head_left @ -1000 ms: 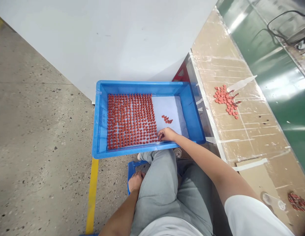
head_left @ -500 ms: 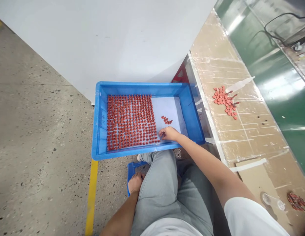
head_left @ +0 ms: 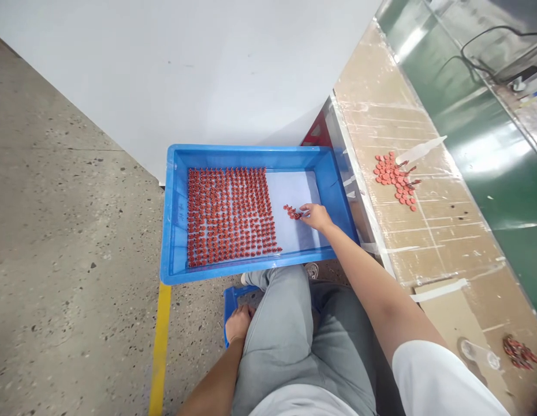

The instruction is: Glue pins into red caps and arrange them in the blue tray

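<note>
Inside the blue plastic bin (head_left: pixel 216 275), my right hand (head_left: pixel 315 217) reaches in from the right to a small loose cluster of red parts (head_left: pixel 291 212). Its thumb and forefinger are apart at the cluster's right end. Whether the fingertips touch a part is too small to tell. Left of the cluster, many small red round-based parts (head_left: pixel 229 214) with dark tips stand upright in close rows on a white sheet (head_left: pixel 277 193). My left hand (head_left: pixel 239 322) rests low beside my thigh, over a blue stool (head_left: pixel 228 297), its fingers curled and partly hidden.
To the right, a cardboard-covered bench (head_left: pixel 428 219) holds red discs (head_left: pixel 392 173), a white pointed strip (head_left: pixel 422 150), a clear cup (head_left: pixel 480 353) and a pile of dark red parts (head_left: pixel 520 352). A white panel (head_left: pixel 208 75) stands behind the bin. A yellow line (head_left: pixel 160 346) marks the floor.
My right hand has moved up and right, from the front end of the last row to the loose cluster. Its fingers have spread from a curl. The left hand has stayed put.
</note>
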The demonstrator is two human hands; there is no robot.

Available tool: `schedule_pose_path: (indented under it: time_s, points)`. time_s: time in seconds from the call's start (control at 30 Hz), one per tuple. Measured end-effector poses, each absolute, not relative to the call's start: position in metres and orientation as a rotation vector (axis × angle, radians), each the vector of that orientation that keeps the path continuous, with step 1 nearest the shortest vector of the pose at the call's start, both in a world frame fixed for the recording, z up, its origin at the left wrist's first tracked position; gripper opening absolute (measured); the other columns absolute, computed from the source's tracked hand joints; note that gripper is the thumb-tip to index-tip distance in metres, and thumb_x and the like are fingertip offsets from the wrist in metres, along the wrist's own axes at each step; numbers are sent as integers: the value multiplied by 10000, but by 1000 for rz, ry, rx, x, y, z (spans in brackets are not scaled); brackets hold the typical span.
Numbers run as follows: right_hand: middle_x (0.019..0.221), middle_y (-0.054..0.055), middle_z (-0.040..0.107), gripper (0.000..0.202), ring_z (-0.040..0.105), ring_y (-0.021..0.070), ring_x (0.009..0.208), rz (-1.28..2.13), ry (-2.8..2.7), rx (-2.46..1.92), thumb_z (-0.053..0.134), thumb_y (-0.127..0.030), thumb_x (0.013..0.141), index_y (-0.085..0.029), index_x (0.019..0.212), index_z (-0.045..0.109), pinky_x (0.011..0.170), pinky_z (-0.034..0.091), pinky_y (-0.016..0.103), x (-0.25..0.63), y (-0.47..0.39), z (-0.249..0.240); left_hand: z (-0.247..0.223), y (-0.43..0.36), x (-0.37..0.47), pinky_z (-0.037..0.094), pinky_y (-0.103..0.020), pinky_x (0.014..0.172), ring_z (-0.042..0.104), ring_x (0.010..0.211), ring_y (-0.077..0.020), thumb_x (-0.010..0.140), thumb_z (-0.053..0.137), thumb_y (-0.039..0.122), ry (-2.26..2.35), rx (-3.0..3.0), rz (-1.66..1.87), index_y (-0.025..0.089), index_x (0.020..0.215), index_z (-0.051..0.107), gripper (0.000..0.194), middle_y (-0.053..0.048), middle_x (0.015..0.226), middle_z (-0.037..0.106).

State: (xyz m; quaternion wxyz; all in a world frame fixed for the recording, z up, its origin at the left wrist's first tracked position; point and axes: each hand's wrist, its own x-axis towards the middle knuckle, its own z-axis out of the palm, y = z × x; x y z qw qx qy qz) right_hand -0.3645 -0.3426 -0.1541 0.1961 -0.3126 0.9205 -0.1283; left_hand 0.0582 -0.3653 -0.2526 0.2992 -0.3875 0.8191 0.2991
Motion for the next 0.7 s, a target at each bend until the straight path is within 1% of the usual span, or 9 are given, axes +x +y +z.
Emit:
schedule_pose_path:
  time_s: [0.1,0.2,0.3,0.47,0.6,0.7]
  points:
    - [833,25,738,272,690,162,804,-334,2569,-893,665,-209,730,-193,1000,693,766,507,243,-365,-343,-159,-257,-364,61,421,-307,726,609,966,-220,904,359,299,2218,-1046,817,192,913,645,305,-99,1020,681]
    - [858,32,741,188,688,165,817,-313,2585,-904,649,-252,762,-201,930,716,775,504,244,-367,-341,-161,-261,-363,63,416,-316,715,613,947,-229,895,376,296,2235,-1053,827,194,885,646,290,-101,1001,689]
    - [892,44,742,187,687,170,832,-295,2623,-890,638,-271,774,-194,923,721,792,503,248,-371,-339,-163,-262,-363,64,410,-309,706,615,937,-221,893,383,292,2238,-1052,834,197,866,645,280,-92,992,694]
    - [921,60,742,193,688,179,858,-264,2678,-839,640,-253,767,-175,921,726,825,500,253,-377,-332,-163,-260,-363,63,402,-303,696,615,938,-217,892,387,289,2236,-1051,836,199,856,649,278,-91,999,695]
    - [850,83,743,160,695,190,824,-217,2661,-791,672,-204,726,-143,860,733,800,510,259,-376,-324,-161,-259,-363,62,402,-309,695,617,940,-224,895,380,292,2236,-1062,828,194,860,655,293,-95,997,697]
    - [803,63,741,133,695,181,806,-211,2588,-807,701,-195,700,-150,821,734,793,511,248,-368,-321,-161,-261,-363,63,404,-312,692,618,937,-226,889,392,298,2243,-1067,831,196,864,655,283,-89,987,699]
